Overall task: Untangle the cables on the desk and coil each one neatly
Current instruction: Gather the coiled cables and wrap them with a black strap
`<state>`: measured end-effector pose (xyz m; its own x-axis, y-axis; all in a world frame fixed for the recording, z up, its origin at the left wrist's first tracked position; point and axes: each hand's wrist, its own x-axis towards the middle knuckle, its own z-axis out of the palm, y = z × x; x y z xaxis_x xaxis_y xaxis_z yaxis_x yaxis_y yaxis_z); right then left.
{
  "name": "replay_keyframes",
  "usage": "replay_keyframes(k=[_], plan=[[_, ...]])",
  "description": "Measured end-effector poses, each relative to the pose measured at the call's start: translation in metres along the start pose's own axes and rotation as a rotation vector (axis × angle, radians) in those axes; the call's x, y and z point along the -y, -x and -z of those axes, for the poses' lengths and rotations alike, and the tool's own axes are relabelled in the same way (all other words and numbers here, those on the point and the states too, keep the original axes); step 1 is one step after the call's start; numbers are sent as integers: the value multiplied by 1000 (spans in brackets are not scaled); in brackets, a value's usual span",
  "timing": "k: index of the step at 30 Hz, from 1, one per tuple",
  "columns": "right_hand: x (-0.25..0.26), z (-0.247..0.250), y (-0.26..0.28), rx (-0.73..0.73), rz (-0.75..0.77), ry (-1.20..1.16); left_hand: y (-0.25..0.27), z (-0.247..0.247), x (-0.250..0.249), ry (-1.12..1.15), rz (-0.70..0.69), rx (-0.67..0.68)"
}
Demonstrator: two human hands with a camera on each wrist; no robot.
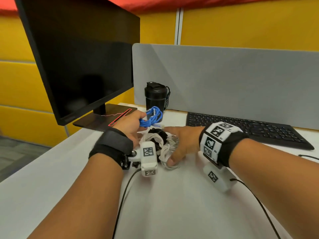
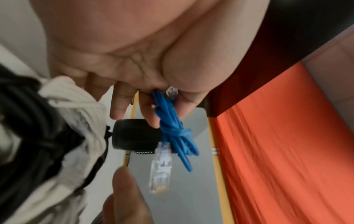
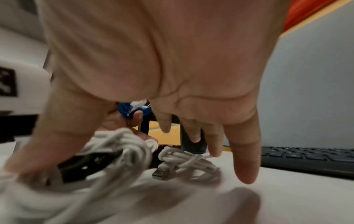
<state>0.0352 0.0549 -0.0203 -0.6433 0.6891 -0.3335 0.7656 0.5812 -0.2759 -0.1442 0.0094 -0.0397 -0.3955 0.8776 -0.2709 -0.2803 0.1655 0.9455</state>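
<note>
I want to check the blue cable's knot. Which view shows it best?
The left wrist view: the blue network cable, pinched by the left hand, shows its knot close up. The head view shows a small bundle; the right wrist view only a sliver.

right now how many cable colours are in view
3: blue ethernet cable gripped in the left hand; white cables and black cable piled under the right hand. More may be hidden.

I'm at a white desk boxed in by a grey divider screen. Behind it, yellow partition walls with a white post between them. Red cloth stretches overhead. A dark monitor leans at my left on its flat stand. Grey carpet floor lies low left. Even, soft light everywhere.
</note>
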Motion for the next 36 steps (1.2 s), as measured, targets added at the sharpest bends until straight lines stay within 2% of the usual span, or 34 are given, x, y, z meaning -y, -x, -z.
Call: replay_keyframes(k=[3,6,13,17,19,22,23,25,28,30,34,36], plan=[[4,1,-2,55,-10,58,1,-14,9,62,82,80],[-10,0,12,36,-16,115,2,-29,18,84,76,116],[-62,-5,82,39,-86,154,14,-76,47,79,150,343],[-74,-6,106,66,-147,152,19,-90,57,-11,120,467],[-80,4,112,12,-172,115,18,-90,56,-74,94,464],[-86,23,102,-336,-239,-115,16,-80,43,-113,25,406],[-85,26,96,-410,-267,-194,17,-77,39,-111,2,402],[-78,25,82,-369,-318,-199,20,-74,33,-87,-21,400],[-68,13,58,-148,-365,43,23,-75,31,-34,-38,382],[-63,9,46,-85,-400,180,25,-75,31,19,-37,391],[-71,9,32,-79,-484,254,24,-75,31,147,-17,404],[-83,11,31,-176,-495,73,23,-74,31,182,-2,389]])
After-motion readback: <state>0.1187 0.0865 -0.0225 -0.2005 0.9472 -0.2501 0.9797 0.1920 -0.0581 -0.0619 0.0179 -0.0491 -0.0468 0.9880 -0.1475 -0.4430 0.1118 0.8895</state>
